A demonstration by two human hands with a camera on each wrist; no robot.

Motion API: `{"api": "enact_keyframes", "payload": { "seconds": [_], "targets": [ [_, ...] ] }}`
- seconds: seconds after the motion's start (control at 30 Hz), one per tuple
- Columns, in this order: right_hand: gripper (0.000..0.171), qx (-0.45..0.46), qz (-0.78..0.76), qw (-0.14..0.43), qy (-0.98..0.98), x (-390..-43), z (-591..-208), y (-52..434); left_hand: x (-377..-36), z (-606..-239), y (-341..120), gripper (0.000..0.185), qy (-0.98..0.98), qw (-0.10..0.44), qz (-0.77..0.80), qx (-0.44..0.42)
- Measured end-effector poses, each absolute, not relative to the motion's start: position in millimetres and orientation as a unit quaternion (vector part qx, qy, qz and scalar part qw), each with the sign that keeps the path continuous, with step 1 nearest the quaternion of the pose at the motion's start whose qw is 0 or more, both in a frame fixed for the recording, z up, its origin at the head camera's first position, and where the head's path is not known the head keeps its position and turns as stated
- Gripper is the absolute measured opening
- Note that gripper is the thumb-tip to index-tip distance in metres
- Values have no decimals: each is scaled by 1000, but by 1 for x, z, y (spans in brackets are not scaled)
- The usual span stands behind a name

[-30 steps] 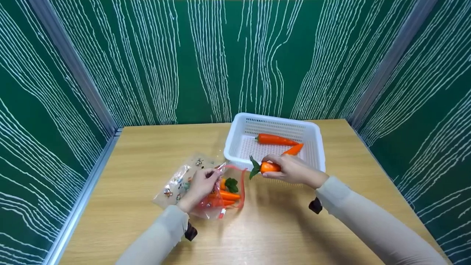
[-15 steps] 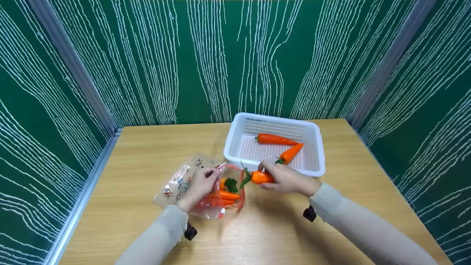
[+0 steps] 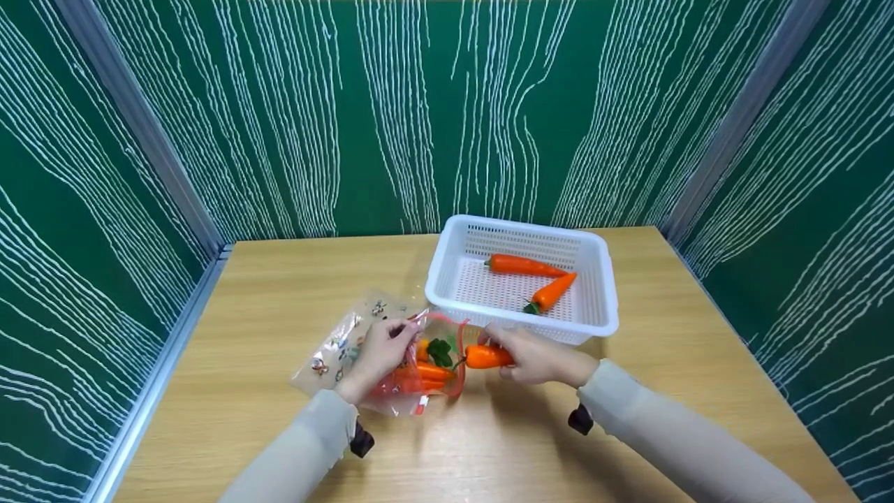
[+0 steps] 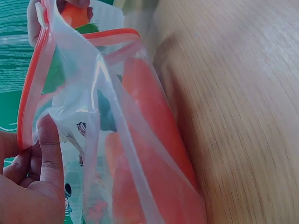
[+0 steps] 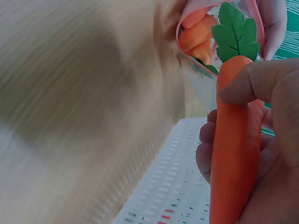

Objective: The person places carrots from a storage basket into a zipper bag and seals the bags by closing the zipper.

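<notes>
Right hand (image 3: 538, 358) fingers clamp the carrot (image 3: 487, 356), leaf-end at nine o'clock toward the bag (image 3: 391, 360) mouth, which the left hand (image 3: 377, 353) pinches open.

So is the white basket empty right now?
No, two carrots lie inside the white basket, as the head view shows.

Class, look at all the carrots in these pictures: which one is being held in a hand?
The carrot gripped by the right hand, leaf end at the bag mouth. Two others lie loose in the white basket; the rest sit inside the bag.
</notes>
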State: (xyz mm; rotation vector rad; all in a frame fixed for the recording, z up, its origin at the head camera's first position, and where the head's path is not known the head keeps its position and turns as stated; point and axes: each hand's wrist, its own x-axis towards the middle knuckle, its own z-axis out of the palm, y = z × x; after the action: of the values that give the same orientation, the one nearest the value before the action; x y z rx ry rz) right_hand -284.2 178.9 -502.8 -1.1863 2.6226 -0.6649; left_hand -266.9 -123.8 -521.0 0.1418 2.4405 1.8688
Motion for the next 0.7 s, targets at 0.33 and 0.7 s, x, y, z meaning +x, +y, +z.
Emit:
{"api": "enact_keyframes", "payload": {
  "seconds": [0.33, 0.7],
  "targets": [
    [46, -411, -211, 98, 881, -282, -508, 166, -267, -522, -123, 27, 779, 39, 624, 47],
    [43, -452, -206, 85, 863, -288, -518, 158, -269, -521, -124, 25, 784, 31, 619, 36]
  ]
}}
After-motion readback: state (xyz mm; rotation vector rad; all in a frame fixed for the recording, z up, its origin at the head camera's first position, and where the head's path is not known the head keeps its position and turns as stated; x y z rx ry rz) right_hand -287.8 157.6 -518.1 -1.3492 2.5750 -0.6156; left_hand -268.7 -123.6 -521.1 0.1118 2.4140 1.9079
